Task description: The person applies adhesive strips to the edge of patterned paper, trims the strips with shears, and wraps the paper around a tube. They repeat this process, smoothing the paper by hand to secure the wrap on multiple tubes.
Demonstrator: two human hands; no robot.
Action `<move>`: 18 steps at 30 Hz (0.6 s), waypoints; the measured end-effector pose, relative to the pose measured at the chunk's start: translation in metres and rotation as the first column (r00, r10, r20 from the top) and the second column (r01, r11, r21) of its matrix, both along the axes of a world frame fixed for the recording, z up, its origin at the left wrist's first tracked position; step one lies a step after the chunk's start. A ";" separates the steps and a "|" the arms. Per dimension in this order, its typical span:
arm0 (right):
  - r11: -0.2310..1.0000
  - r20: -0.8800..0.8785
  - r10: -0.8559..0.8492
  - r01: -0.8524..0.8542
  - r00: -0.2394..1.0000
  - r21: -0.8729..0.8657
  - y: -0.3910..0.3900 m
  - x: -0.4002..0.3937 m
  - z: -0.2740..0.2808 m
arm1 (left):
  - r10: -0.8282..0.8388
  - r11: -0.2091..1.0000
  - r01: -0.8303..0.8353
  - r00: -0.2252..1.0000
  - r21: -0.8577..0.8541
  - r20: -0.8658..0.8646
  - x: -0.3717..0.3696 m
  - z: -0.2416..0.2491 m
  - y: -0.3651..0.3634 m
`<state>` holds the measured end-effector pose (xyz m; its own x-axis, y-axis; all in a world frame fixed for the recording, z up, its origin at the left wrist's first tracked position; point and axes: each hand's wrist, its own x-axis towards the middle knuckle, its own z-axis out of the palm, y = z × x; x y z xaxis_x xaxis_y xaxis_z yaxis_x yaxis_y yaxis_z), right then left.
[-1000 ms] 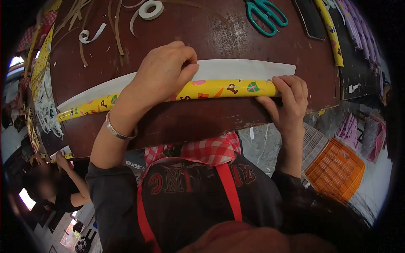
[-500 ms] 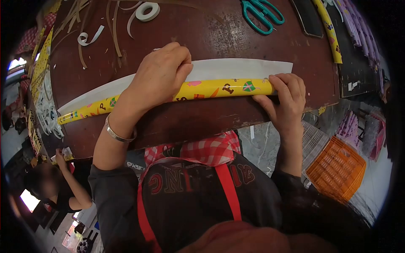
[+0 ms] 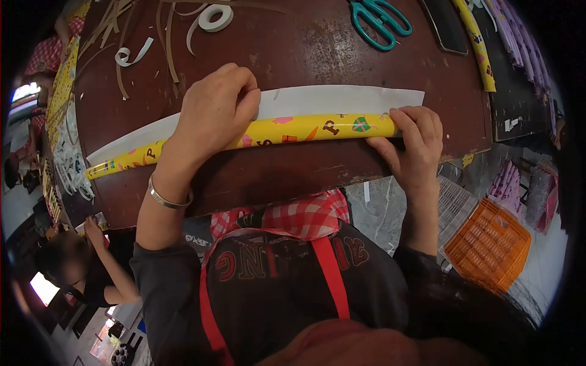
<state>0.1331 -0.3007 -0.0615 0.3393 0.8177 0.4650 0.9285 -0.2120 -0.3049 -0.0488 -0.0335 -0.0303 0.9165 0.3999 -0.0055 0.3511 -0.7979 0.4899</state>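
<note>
Two hands work one roll [image 3: 305,129] of yellow printed paper, lying lengthwise near the front edge of the table [image 3: 342,49]. A white strip [image 3: 342,100] of the sheet, not yet wound, lies flat just behind the roll and touches it along its length.

Step in hand, by judgement: rolling the sheet into a tight tube. To do it well, pressure should be even from both hands so the roll advances square to the strip's far edge; uneven push would likely cone the tube or skew the ends. Fingertips should bear on the roll's top, not on the loose strip, to avoid creasing it.

Left hand [image 3: 210,113]: set over the roll left of its middle, palm down, wrist bent, forearm rising from the table's front edge. Fingers are curled over the roll with tips at the seam between roll and strip; they press rather than enclose. A bracelet [image 3: 168,198] sits on this wrist.

Right hand [image 3: 412,143]: at the roll's right end. Fingers are hooked over the top of the end, thumb below toward the table's front edge, so the end is pinched. Forearm comes up nearly straight from the edge.

Elsewhere on the table, all behind the roll: scissors [image 3: 379,21] at the rear right, a tape ring [image 3: 215,16] at the rear left with loose strips [image 3: 131,55] near it. Off the table's right edge an orange crate [image 3: 488,244] stands on the floor. Another person [image 3: 79,268] sits below the table's left corner.
</note>
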 end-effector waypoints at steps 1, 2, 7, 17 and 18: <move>1.000 0.003 0.006 -0.006 1.000 -0.001 0.000 0.000 0.000 | 0.004 1.000 -0.004 1.000 -0.001 0.000 0.001 0.002 -0.002; 1.000 0.004 0.011 -0.011 1.000 -0.002 0.001 0.001 0.001 | -0.010 1.000 0.010 1.000 -0.014 0.011 0.004 0.005 -0.006; 1.000 0.003 0.010 -0.010 1.000 0.005 0.001 0.000 0.002 | -0.105 0.994 0.104 0.993 0.030 0.060 0.013 -0.002 -0.013; 1.000 0.007 0.004 -0.004 1.000 -0.010 0.000 -0.001 0.002 | 0.152 0.988 -0.148 0.984 -0.051 0.095 -0.024 0.003 0.008; 1.000 0.007 -0.001 0.001 1.000 -0.014 0.000 -0.001 0.002 | 0.108 0.994 -0.103 0.989 -0.047 0.102 -0.019 0.005 0.005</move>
<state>0.1320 -0.3002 -0.0590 0.3372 0.8239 0.4555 0.9302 -0.2173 -0.2957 -0.0682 -0.0288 -0.0250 0.8656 0.4959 0.0694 0.3773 -0.7371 0.5607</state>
